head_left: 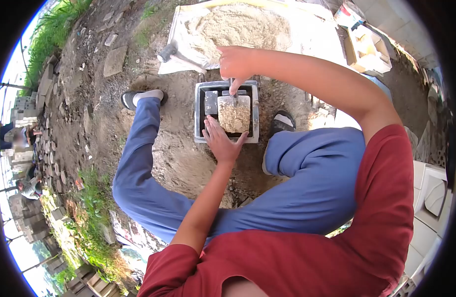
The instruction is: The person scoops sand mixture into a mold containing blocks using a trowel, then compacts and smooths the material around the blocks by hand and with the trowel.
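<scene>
A grey rectangular mold box (255, 111) sits on the dirt between my feet, with dark blocks (211, 101) inside it. My right hand (237, 63) is closed around the upright handle of a square-bladed trowel, its wrist bent at the far side of the box. The trowel (234, 100) has its blade over the box opening, and pale sandy mix (234, 118) covers it. At the box's near edge, my left hand (222, 142) is spread, fingertips and thumb beside the mix and holding nothing. What lies beneath the mix is hidden.
Beyond the box, a white sheet (312, 34) carries a heap of sandy mix (238, 27). A mallet (167, 52) lies at the sheet's left edge. Right of it stand a pale container (369, 49) and a bucket (348, 16). Two people (27, 188) are far left among stacked blocks.
</scene>
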A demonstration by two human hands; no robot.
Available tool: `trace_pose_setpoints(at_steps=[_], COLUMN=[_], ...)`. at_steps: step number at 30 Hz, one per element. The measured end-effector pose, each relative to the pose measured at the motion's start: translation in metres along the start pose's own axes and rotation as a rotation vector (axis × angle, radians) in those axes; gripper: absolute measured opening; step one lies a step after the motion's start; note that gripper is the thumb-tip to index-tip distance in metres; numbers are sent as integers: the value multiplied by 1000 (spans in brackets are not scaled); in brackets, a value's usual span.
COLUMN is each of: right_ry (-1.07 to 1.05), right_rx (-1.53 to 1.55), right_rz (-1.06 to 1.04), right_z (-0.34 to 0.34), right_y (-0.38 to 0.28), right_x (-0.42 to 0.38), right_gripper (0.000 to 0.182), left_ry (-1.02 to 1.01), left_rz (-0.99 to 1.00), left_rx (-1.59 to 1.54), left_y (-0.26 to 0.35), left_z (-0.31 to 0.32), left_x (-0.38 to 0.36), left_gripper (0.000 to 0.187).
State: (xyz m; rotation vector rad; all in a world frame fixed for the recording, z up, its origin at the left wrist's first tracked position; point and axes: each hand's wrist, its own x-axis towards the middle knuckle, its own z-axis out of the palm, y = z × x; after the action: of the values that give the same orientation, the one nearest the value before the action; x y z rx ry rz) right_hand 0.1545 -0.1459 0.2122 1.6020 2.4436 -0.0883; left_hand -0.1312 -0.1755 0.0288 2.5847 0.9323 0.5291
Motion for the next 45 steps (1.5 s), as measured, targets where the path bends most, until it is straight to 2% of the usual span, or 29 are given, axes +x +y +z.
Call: trace_pose_setpoints(at_steps=[6, 15, 17, 21, 24, 26, 28, 30, 34, 37, 40, 42, 45], right_ry=[58, -95, 45, -34, 37, -100, -75, -45, -14, -41, -85, -92, -87], right_rx=[-94, -68, -113, -108, -67, -44, -44, -48, -49, -43, -35, -39, -67], right_rz=[-79, -19, -64, -30, -28, 9, 15, 28, 21, 38, 60, 74, 77], right_z=[-8, -17, -11, -14, -11, -17, -13, -8, -9, -15, -20, -21, -21], right_y=[-10, -18, -20, -24, -21, -18, -23, -19, -18, -16, -17, -16, -16], right_x=[15, 16, 12, 10, 6, 4, 1, -1, -4, -5, -4, -3, -2], right_gripper=[58, 58, 58, 58, 58, 59, 59, 59, 59, 59, 58, 58, 58], left_ry=[35, 23, 11, 32, 3, 20, 43, -58, -53, -122, -193, -235, -233], left_rz=[0, -5, -6, 18, 1, 17, 31, -24, -24, -35, 82, 246, 203], left_rx=[-51, -61, -50, -33, -5, -1, 1, -19, 41, 95, 80, -7, -82], left_y=[-4, -1, 0, -4, -4, -7, -6, -5, 1, 4, -2, -11, -11], left_z=[5, 2, 2, 6, 7, 10, 9, 5, 1, -12, -22, -18, -19], left_x=[-2, -3, -4, -4, -4, -5, -4, -3, 0, 9, 21, 28, 37], left_gripper=[138, 134, 134, 135, 135, 135, 135, 138, 142, 149, 152, 155, 157])
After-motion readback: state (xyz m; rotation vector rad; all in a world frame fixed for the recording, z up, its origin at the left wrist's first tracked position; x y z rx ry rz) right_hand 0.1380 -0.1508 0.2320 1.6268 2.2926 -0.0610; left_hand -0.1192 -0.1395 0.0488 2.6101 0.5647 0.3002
